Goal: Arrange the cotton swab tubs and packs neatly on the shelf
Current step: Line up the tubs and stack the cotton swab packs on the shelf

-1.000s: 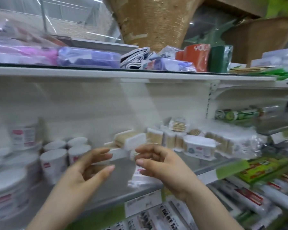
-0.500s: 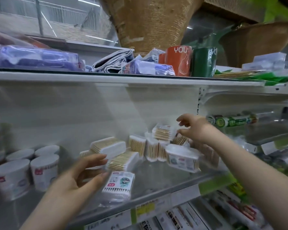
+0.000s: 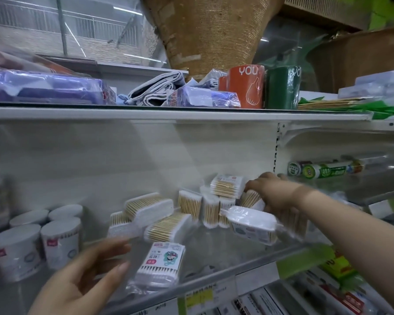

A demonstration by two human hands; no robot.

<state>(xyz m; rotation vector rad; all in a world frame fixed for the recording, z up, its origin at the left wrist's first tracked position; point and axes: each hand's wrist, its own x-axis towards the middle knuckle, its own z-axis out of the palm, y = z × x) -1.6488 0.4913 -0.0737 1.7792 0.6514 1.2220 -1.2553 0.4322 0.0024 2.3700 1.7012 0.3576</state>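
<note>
Reaching to the back right of the shelf (image 3: 216,255), the right hand (image 3: 276,194) grasps a wooden-stick pack (image 3: 250,198) at the edge of a loose pile of swab packs (image 3: 189,204), fingers curled over its top; motion blur hides the finer grip. Some packs in that pile stand on end, while others lean or lie flat on one another. A white-wrapped pack (image 3: 251,223) lies tilted just below the right wrist. Near the shelf's front edge, a flat pack with a cartoon label (image 3: 160,261) lies by itself. The left hand (image 3: 84,278) hovers just beside it, fingers spread and relaxed, holding nothing; whether a fingertip touches the wrapper cannot be told. Round white tubs (image 3: 60,242) stand upright in a cluster at the left. On the upper shelf (image 3: 168,115) an orange cup (image 3: 248,87) and a green cup (image 3: 282,88) stand side by side.
</note>
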